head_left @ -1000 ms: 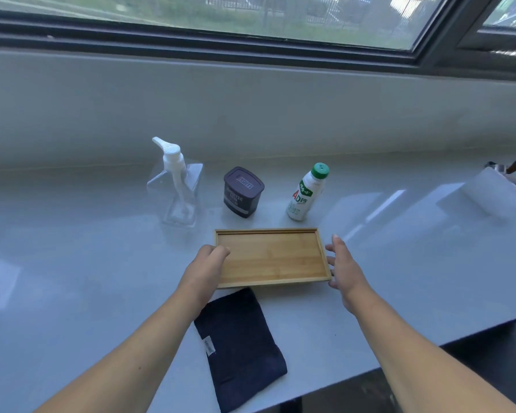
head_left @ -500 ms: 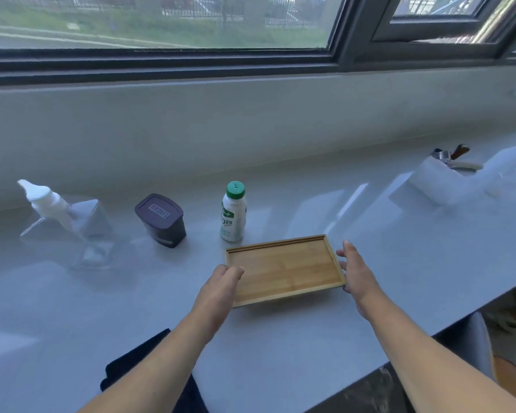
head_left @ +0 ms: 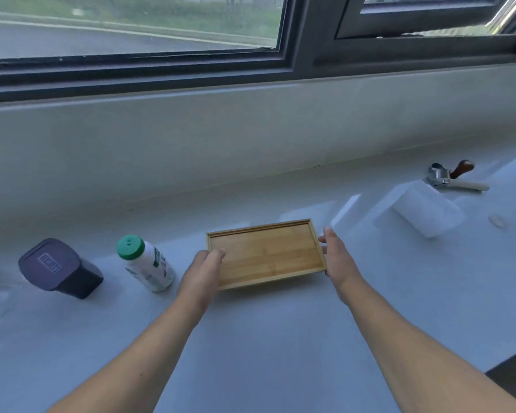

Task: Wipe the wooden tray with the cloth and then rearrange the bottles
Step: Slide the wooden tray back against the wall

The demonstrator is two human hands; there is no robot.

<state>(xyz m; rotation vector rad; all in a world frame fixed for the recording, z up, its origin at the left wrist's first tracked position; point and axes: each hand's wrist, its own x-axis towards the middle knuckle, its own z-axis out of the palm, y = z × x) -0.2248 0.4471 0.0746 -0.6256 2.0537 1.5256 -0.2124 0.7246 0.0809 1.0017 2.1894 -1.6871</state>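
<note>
- Since the earlier frame the wooden tray has travelled to the right along the counter, carried between both hands; the bottles that stood behind it now sit off its left end, and the dark cloth and the clear pump dispenser have dropped out of view.
- The left hand is curled over the tray's left short edge, thumb on top of the rim. The right hand lies flatter against the right short edge, fingers fairly straight, pressing rather than wrapping. The tray looks just lifted or sliding; I cannot tell whether its underside touches the counter.
- Risk one: the right hand has only a flat press on the tray, so if either hand eases, that end could slip and knock down onto the counter.
- Risk two: the green-capped bottle stands close beside the tray's left end, near the left wrist; a swing back that way could tip it, and it is tall and narrow.
- Risk three: the cloth is out of sight from here, so wiping means reaching away from the tray.
- The tray is empty, bare wood inside its rim.
- The green-capped bottle is capped; its contents cannot be seen.
- The dark lidded jar, further left of the tray, is closed too.
- Well to the tray's right lie a white block and, behind it, a metal tool.
</note>
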